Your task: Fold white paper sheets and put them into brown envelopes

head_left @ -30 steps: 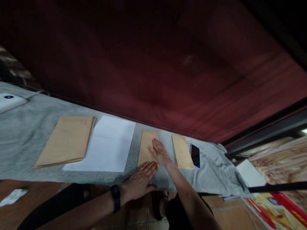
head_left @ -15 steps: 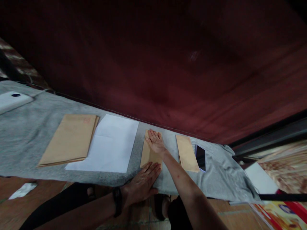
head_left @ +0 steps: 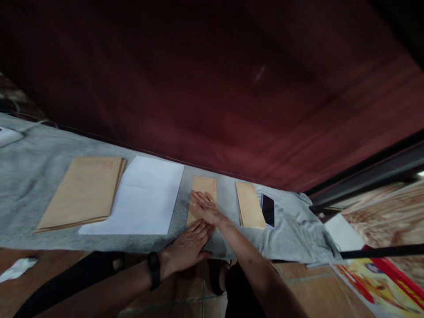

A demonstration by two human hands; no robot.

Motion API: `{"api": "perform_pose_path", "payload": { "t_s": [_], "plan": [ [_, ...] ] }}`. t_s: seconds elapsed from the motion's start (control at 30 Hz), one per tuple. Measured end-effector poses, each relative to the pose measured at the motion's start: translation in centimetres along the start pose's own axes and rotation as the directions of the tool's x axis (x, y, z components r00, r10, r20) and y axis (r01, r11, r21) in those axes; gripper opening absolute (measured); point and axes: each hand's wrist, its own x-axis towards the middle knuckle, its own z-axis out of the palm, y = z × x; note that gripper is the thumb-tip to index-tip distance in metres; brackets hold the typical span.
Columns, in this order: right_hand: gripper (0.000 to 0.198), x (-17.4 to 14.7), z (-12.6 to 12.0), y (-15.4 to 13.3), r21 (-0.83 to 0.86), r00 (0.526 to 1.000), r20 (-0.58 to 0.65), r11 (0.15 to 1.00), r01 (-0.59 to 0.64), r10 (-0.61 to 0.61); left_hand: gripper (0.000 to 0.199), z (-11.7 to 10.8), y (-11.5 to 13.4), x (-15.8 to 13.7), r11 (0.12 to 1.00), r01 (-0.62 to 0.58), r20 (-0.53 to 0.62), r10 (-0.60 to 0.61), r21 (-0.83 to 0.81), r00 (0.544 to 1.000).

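The small brown paper envelope (head_left: 204,183) lies on the grey cloth-covered table (head_left: 26,190), right of a large brown paper envelope (head_left: 81,192) with illegible red print and a white paper sheet (head_left: 150,194). The left hand (head_left: 187,248) lies flat across the small envelope's near end, the right hand (head_left: 208,210) palm-down over its middle, all fingers outstretched.

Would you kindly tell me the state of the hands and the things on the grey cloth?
Left hand: flat, palm down
Right hand: flat, palm down
Middle envelope: flat, partly covered by hands
Right envelopes: flat, stacked
Phone: face up, dark
White paper: flat, partly covered
Large envelopes: flat, stacked
White device: cut off, state unclear
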Motion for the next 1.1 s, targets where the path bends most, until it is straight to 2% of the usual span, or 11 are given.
{"api": "perform_pose_path", "payload": {
  "t_s": [0.2, 0.33, 0.43, 0.63, 0.9, 1.1],
  "plan": [
    [0.048, -3.6, 0.0, -1.3, 0.077, 0.999, -0.004, 0.996, 0.038, -0.038, 0.066, -1.0, -0.1, -0.3, 1.0, -0.001, 0.033, 0.002, -0.023, 0.999],
    [0.05, -6.4, 0.4, -1.4, 0.158, 0.997, -0.007, 0.985, 0.075, -0.074, 0.068, -1.4, -0.4, -0.5, 0.999, 0.001, 0.044, 0.001, -0.051, 0.999],
    [0.053, -8.2, 0.9, -1.3, 0.187, 0.999, -0.019, 0.982, 0.037, -0.034, 0.072, -1.3, -0.6, -0.7, 0.998, 0.02, 0.069, -0.015, -0.061, 0.998],
    [0.061, -11.0, 2.3, -1.3, 0.075, 0.99, -0.1, 0.993, -0.087, 0.095, 0.074, -0.9, -0.6, -1.4, 0.997, 0.068, 0.08, -0.066, -0.029, 0.995],
    [0.064, -13.5, 3.0, -0.5, -0.114, 0.979, -0.168, 0.985, -0.131, 0.111, 0.073, -1.7, -1.9, -3.5, 0.988, 0.146, 0.045, -0.148, 0.054, 0.988],
    [0.061, -14.5, 2.8, -0.9, -0.126, 0.962, -0.236, 0.977, -0.174, 0.141, 0.074, -2.0, -2.3, -4.5, 0.98, 0.172, 0.004, -0.173, 0.098, 0.985]
  ]
}}
